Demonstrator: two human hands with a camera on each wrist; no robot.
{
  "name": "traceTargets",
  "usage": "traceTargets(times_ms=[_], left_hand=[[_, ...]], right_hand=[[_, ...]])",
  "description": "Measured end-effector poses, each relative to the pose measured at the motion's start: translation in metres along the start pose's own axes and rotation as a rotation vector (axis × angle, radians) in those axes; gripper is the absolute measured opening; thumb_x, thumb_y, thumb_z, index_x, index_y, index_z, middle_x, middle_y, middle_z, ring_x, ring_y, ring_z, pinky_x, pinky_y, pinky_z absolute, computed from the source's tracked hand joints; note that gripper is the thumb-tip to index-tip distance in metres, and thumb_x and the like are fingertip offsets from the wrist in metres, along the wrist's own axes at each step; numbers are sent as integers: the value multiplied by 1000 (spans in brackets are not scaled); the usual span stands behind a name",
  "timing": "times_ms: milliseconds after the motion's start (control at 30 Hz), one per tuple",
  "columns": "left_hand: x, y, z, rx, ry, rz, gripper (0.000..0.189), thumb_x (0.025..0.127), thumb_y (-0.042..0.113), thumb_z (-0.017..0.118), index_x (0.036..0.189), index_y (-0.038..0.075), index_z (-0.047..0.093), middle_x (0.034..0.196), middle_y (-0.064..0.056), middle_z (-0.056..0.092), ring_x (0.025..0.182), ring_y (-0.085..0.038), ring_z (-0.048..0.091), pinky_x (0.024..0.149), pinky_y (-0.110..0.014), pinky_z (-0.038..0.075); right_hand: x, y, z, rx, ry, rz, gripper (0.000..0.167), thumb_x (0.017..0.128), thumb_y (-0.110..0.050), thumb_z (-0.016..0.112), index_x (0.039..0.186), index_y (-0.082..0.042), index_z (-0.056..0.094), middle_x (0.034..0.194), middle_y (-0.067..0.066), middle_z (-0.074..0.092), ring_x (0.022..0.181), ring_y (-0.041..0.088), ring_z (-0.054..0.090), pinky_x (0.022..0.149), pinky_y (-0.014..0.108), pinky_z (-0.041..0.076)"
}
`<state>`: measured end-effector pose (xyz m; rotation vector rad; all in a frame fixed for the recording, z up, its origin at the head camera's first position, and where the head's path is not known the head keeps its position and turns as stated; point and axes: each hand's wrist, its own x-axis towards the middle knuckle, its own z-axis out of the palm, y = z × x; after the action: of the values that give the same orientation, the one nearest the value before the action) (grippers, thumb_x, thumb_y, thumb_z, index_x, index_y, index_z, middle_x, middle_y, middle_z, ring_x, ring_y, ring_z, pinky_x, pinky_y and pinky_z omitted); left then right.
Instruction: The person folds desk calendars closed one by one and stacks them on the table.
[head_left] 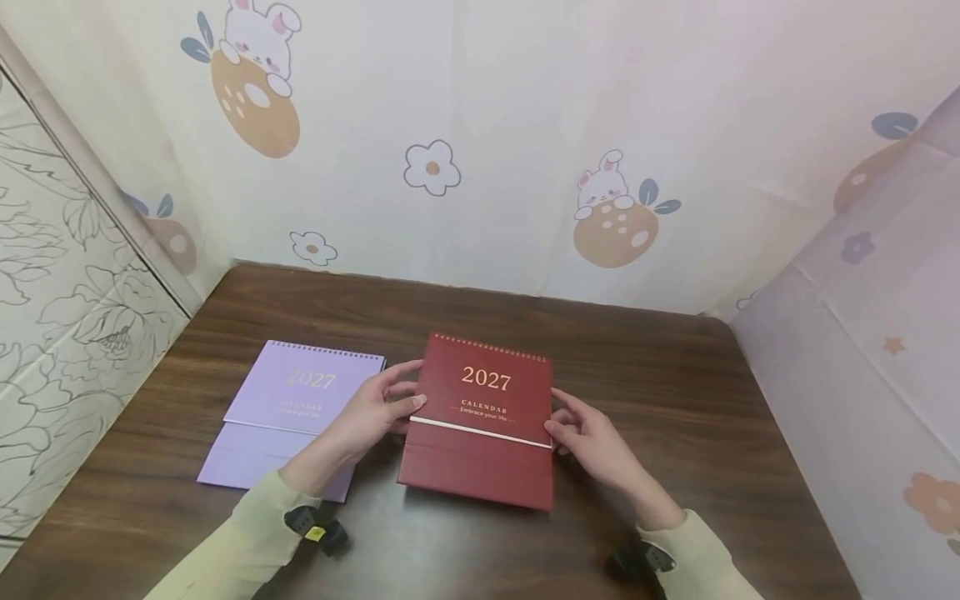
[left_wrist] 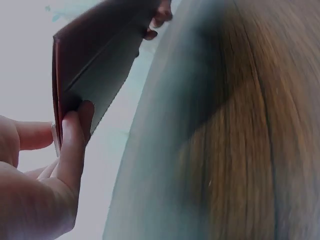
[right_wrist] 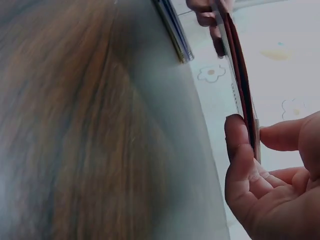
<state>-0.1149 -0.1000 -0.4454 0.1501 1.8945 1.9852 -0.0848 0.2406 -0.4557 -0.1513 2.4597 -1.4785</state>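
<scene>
A dark red 2027 desk calendar (head_left: 480, 467), spiral-bound along its top, is held between both hands above the table. My left hand (head_left: 371, 408) pinches its left edge, thumb on the front and fingers behind. On the opposite edge my right hand (head_left: 592, 437) grips it the same way, thumb in front. In the left wrist view the calendar (left_wrist: 100, 50) is seen from its dark back, fingers pressed on it. The right wrist view shows the calendar (right_wrist: 242, 75) edge-on, folded nearly flat between thumb and fingers.
A lilac 2027 calendar (head_left: 247, 450) lies on the brown wooden table (head_left: 637, 358) at the left, partly covered by my left forearm. Behind the table hangs a curtain (head_left: 510, 83) printed with rabbits and flowers. A patterned panel (head_left: 67, 292) stands at the left.
</scene>
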Motion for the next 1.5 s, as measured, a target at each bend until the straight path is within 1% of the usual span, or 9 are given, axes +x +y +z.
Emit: traceTargets(times_ms=[167,300,467,567,700,867,1033,1233,1500], left_hand=[[-5,3,-5,161,25,22,59,97,11,64,151,10,39,130,-21,62,98,-25,70,77,-40,58],[-10,6,-10,275,67,28,60,98,20,63,150,3,38,131,-22,61,100,-24,68,83,-39,56],[-16,9,-17,448,130,20,60,99,29,62,147,-1,43,132,-21,61,113,-29,64,98,-47,47],[-20,8,-24,521,152,23,58,99,31,62,146,0,46,130,-19,62,119,-31,60,102,-51,43],[-22,9,-35,533,161,45,59,99,33,62,145,0,47,131,-19,61,120,-32,57,103,-52,40],[-28,12,-50,499,182,35,62,98,35,63,145,-3,46,141,-23,52,132,-38,46,108,-56,34],[-35,14,-61,589,251,30,61,98,36,63,141,-5,51,141,-25,49,134,-41,40,108,-58,31],[-42,16,-75,701,298,25,65,99,41,59,139,-9,49,142,-30,45,134,-47,38,106,-64,32],[-46,16,-97,788,379,58,64,101,41,55,138,-12,49,139,-33,48,130,-49,43,104,-63,34]], right_hand=[[-1,-4,6,62,-22,-4,62,99,-13,63,151,2,34,99,11,68,79,24,65,68,35,56],[1,-8,15,85,-29,-16,62,98,-12,63,151,3,33,99,12,68,78,23,65,67,34,56],[6,-18,27,54,-8,-24,62,98,-12,65,151,1,35,97,9,68,76,21,65,66,33,56],[9,-25,34,40,-15,-32,62,97,-11,65,151,1,36,96,8,68,75,20,65,66,34,56],[12,-32,44,42,-29,-54,63,97,-11,64,152,2,34,96,7,68,74,20,65,66,35,57],[16,-40,59,10,-64,-72,65,98,-14,64,153,1,32,96,5,67,72,19,66,62,37,56],[20,-49,75,-20,-111,-71,66,99,-19,63,153,3,31,98,4,68,73,19,67,55,34,54],[24,-62,95,-71,-159,-109,70,99,-21,61,154,4,25,108,8,70,80,20,70,64,30,55],[33,-77,119,-158,-203,-126,77,98,-29,63,154,5,23,113,5,71,84,5,66,71,25,53]])
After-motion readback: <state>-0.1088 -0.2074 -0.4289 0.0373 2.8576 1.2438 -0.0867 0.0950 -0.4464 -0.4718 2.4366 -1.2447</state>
